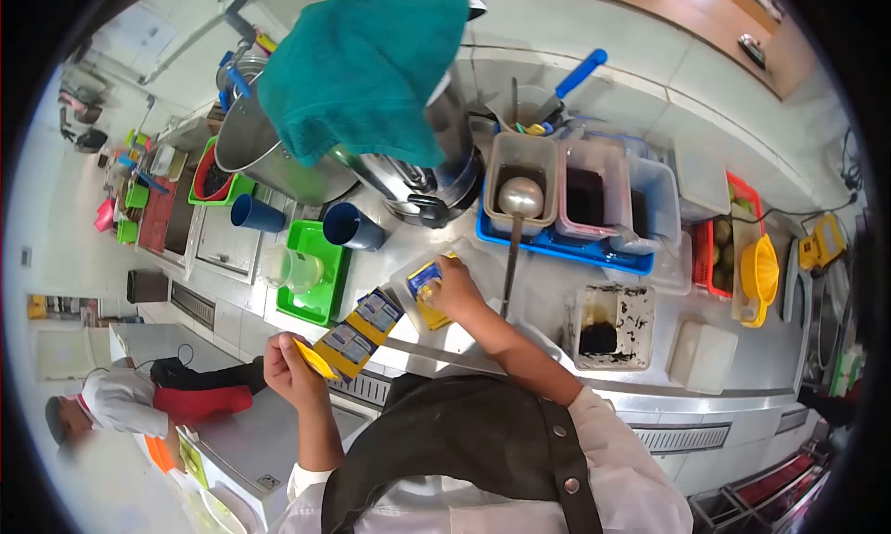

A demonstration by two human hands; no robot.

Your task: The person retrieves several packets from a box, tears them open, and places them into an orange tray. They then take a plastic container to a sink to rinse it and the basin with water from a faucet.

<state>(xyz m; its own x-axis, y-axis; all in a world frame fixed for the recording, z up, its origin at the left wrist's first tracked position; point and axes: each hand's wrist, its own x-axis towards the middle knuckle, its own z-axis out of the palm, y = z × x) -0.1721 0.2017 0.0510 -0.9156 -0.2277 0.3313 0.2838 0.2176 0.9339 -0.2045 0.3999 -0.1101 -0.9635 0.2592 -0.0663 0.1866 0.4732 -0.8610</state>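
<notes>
My left hand (290, 372) is closed on the end of a strip of yellow sachets (351, 342) with printed grey-blue panels, which slants up to the right over the counter's front edge. My right hand (453, 293) pinches a yellow and blue sachet (423, 279) above the metal counter. Below that hand, more yellow shows in or on something clear, partly hidden by the fingers. Left of the hands are a green tray (336, 279) with a clear plastic cup (295, 270), and a dark blue cup (354, 228).
A blue tray (575, 248) bears tubs of dark liquid, one with a ladle (520, 200). Behind stands a steel urn (455, 154) under a green cloth (371, 70). A stained tub (639, 325) sits to the right. Another person (125, 390) works at far left.
</notes>
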